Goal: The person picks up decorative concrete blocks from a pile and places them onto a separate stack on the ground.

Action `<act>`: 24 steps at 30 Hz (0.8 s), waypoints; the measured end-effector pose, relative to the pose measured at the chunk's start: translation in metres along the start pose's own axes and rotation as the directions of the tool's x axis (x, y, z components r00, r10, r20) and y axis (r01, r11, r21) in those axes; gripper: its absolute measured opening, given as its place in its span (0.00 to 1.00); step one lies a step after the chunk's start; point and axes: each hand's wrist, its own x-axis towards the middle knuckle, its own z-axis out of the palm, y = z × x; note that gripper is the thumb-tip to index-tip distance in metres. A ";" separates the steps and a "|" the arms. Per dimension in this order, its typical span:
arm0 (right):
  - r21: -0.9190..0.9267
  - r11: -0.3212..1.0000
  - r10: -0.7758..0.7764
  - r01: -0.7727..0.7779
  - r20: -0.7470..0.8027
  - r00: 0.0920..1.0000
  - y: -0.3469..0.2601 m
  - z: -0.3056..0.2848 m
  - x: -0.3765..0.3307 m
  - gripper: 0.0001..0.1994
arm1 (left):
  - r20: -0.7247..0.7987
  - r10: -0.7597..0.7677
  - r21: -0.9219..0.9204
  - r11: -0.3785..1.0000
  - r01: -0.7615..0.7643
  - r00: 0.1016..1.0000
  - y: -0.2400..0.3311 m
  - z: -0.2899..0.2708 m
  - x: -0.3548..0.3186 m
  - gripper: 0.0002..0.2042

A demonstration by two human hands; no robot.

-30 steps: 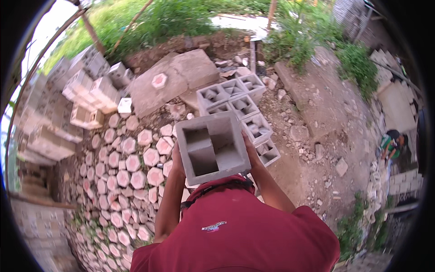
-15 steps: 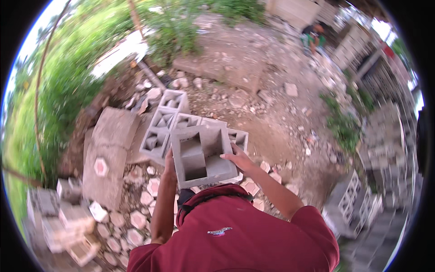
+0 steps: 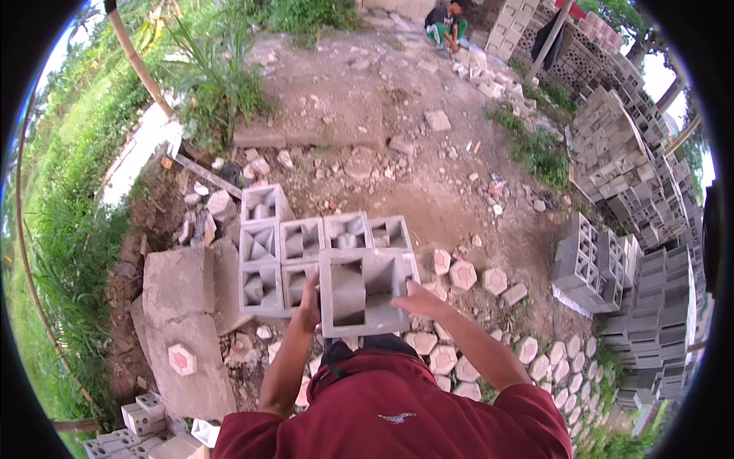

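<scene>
In both hands I hold a grey concrete hollow block, its two openings facing up toward me. My left hand is closed against its left side, and my right hand grips the right side with the thumb over the rim. Just beyond and beneath it stand several similar hollow blocks, set side by side in rows on the ground. The held block overlaps the nearest of these; I cannot tell whether it touches them.
A cracked concrete slab lies to the left. Hexagonal pavers are scattered at right. Stacked blocks and taller block piles line the right side. A person crouches at the far end. Rubble dots the dirt.
My view has turned to the right and steadied. The held block stays in both hands and now hangs in front of the right part of the block rows.
</scene>
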 end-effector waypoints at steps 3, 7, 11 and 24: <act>-0.051 0.998 -0.026 0.023 -0.064 0.998 0.042 0.005 0.019 0.27 | -0.064 0.030 0.036 0.999 -0.028 0.997 -0.020 0.006 0.006 0.33; 0.062 0.995 0.073 -0.073 0.001 0.997 0.081 0.029 0.035 0.26 | -0.076 -0.084 -0.004 0.996 0.084 0.994 -0.038 -0.018 0.019 0.30; 0.144 0.982 0.125 -0.126 0.019 0.992 0.110 0.047 0.048 0.22 | -0.273 0.042 0.376 0.924 0.066 0.961 -0.058 -0.066 0.036 0.26; 0.249 0.965 0.104 -0.088 -0.052 0.993 0.259 0.070 0.191 0.21 | -0.363 0.119 -0.797 0.475 -0.374 0.924 -0.159 -0.068 0.106 0.26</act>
